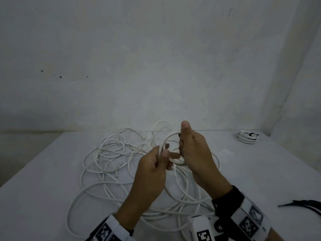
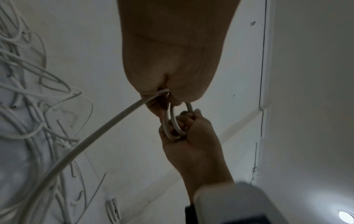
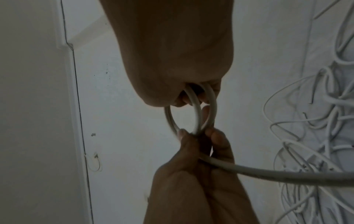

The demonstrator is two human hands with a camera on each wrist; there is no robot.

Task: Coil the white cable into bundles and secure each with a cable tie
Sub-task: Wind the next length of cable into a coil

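Above white table (image 1: pixel 52 171), left hand (image 1: pixel 152 164) and right hand (image 1: pixel 194 150) both grip small cable coil (image 1: pixel 171 136).

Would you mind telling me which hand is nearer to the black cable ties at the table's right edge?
Right. The right hand grips the coil on the side toward the black cable ties; the left hand holds it farther left, beyond the right hand.

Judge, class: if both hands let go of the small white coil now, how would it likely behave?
The coil would probably spring open: no tie shows on it. The left hand and right hand grip it. Its tail, running to the loose cable, looks springy rather than limp.
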